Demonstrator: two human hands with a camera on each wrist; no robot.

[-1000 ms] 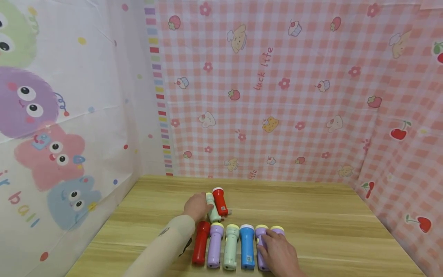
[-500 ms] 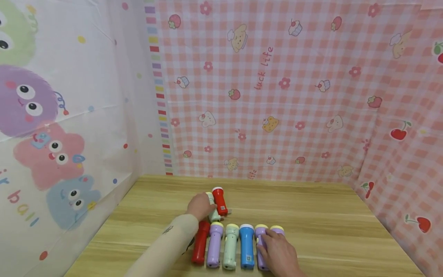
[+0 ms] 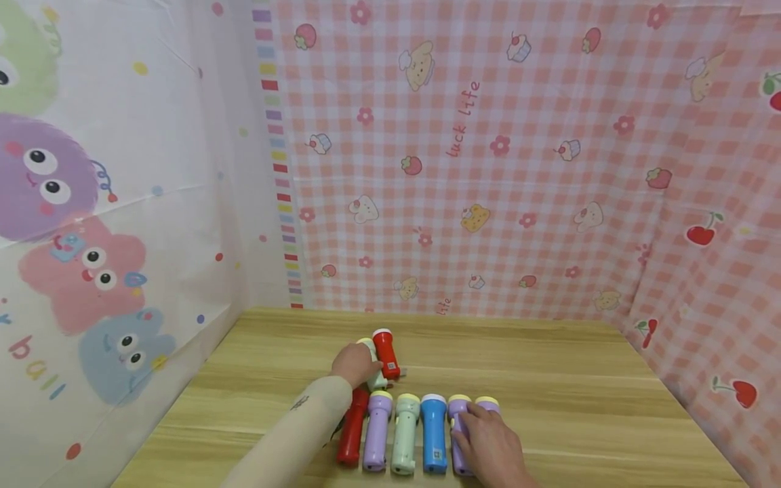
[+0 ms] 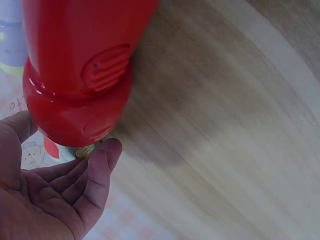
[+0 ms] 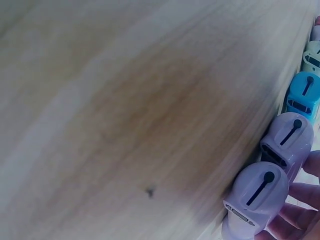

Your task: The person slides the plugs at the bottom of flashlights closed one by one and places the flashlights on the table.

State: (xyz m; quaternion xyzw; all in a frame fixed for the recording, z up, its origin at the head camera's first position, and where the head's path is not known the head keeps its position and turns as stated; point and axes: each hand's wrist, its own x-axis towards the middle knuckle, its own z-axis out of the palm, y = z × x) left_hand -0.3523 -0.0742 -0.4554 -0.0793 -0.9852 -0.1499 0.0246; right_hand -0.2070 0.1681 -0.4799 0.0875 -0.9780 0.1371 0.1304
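Note:
My left hand [image 3: 355, 366] grips a pale green flashlight [image 3: 377, 379] behind the front row, covering its middle. In the left wrist view, the curled fingers [image 4: 95, 187] of that hand lie beyond the head of a red flashlight [image 4: 80, 60], which largely hides the green one. A second red flashlight [image 3: 386, 352] with a white rim lies just right of the green one. My right hand [image 3: 493, 444] rests over two purple flashlights at the row's right end, the nearer [image 3: 459, 407] and the outermost [image 3: 488, 402]. Its fingers [image 5: 295, 215] look relaxed against them.
Between the hands, the front row includes a purple flashlight [image 3: 377, 434], a pale green one [image 3: 405, 434] and a blue one [image 3: 434, 430]. The wooden table [image 3: 598, 407] is bordered by a pink checked cloth [image 3: 518, 176] behind and a white cartoon-print cloth [image 3: 183, 237] at left.
My left hand has shifted slightly right over the green flashlight and now covers more of it. My right hand and the front row look unchanged.

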